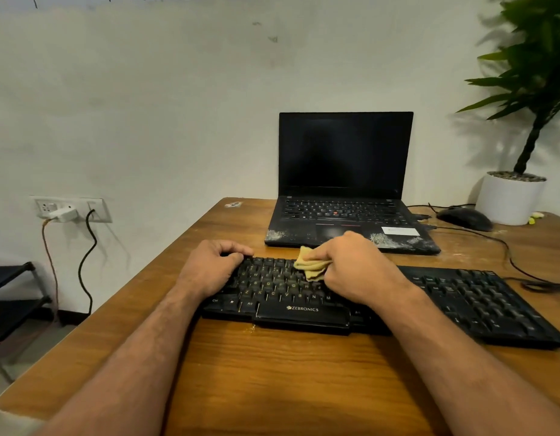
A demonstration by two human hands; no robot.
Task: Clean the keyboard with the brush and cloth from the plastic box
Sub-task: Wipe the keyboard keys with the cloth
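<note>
A black plastic keyboard lies across the near middle of the brown wooden table. The left hand grips the keyboard's far left corner, fingers curled over its edge. The right hand pinches a bunched yellow cloth against the upper key rows. Beyond stands an open black laptop; far right, a black mouse and a white plant pot.

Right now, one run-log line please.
step: wiping | right hand: grips cloth on keyboard | left hand: holds keyboard's far-left edge
</note>
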